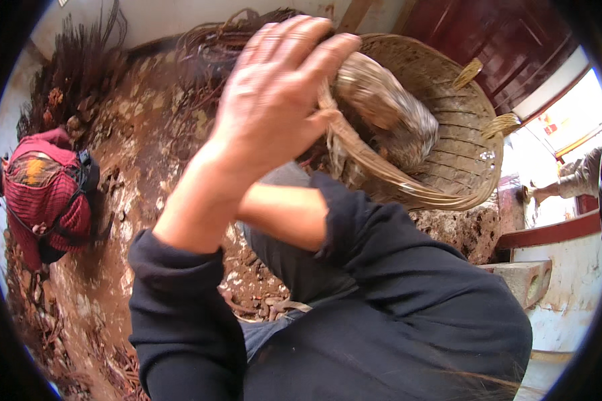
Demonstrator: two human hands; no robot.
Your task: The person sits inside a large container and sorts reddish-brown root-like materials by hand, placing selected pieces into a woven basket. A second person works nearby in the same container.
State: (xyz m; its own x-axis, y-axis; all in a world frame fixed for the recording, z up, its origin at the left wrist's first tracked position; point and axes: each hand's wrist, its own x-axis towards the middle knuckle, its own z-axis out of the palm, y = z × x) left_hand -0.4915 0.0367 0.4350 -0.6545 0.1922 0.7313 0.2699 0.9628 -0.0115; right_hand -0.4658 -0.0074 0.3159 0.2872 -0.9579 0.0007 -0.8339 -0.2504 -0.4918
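Observation:
My left hand [274, 90] is raised in front of the large woven basket [458, 140], smeared a little by motion. Its fingers are stretched out, and the thumb lies near the basket's left rim; whether it touches the rim I cannot tell. My right forearm [281, 210] crosses behind the left wrist, which hides the right hand and whatever it touches. Inside the tilted basket lies a blurred, mottled grey-brown bundle [388, 107], its kind unclear. Dark, thin stalks or roots [207, 57] lie tangled just left of my raised hand.
Reddish-brown dirt floor [144, 113] spreads leftward, littered with bits. A red knitted form [60, 200] with black straps is at left; whether a person wears it is unclear. Dark bristly stalks [80, 63] stand behind. A concrete block [525, 281] lies right, below a dark red door [488, 47].

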